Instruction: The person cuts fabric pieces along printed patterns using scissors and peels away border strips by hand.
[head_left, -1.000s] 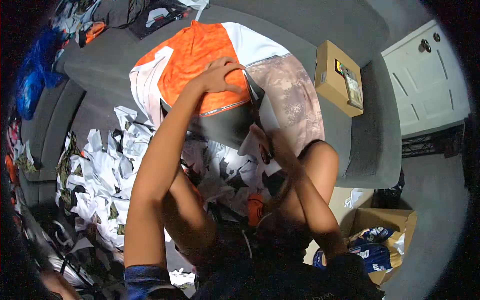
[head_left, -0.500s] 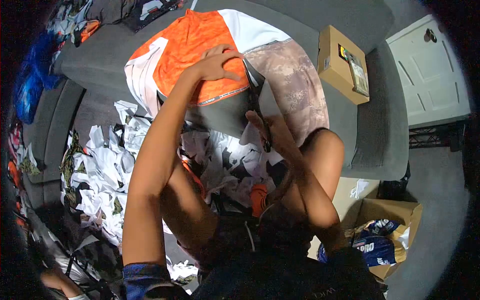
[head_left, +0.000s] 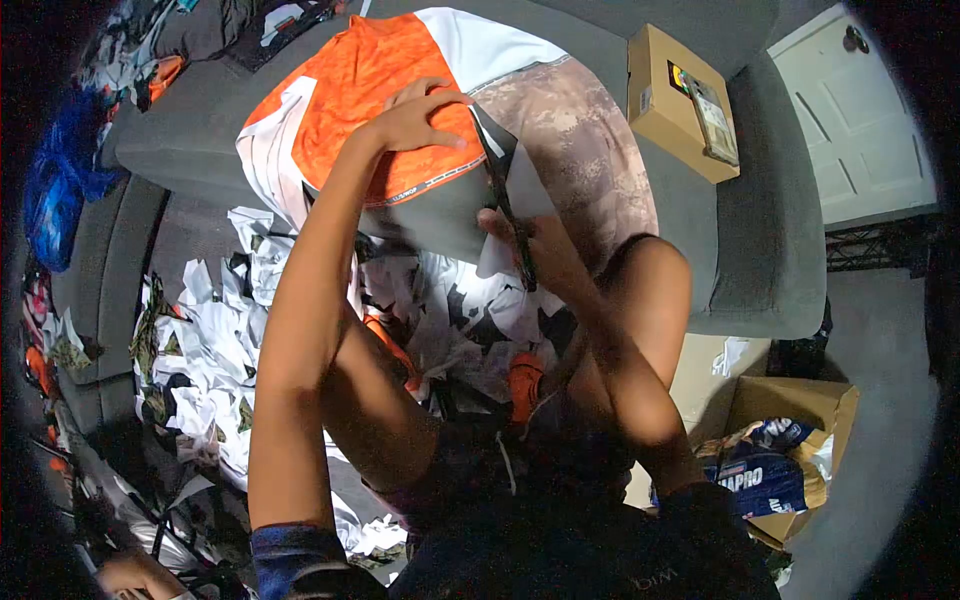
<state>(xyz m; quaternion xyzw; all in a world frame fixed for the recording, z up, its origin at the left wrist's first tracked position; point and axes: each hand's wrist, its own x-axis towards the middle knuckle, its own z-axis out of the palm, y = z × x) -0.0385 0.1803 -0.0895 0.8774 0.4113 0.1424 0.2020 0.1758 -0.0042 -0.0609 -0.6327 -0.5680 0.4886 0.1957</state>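
Observation:
My left hand (head_left: 412,122) lies with spread fingers on the orange panel (head_left: 370,70) of a large fabric piece draped over a grey cushioned seat. Its fingertips reach the panel's right edge, beside a dark and white flap (head_left: 497,140). My right hand (head_left: 530,240) is closed around a long, narrow dark strip (head_left: 497,185) that runs down from that flap; its lower end is too blurred to identify. A brown camouflage panel (head_left: 590,140) spreads to the right, and a white panel (head_left: 490,45) joins at the top.
White fabric scraps (head_left: 215,340) are heaped on the floor at left and between my legs. A cardboard box (head_left: 655,100) stands on the sofa at right. Another open box (head_left: 835,410) holds a blue printed bag (head_left: 765,480). Blue plastic (head_left: 55,210) lies far left.
The view has shifted slightly. My right hand has moved a little up relative to my body, still on the dark strip. My left hand stays on the orange panel.

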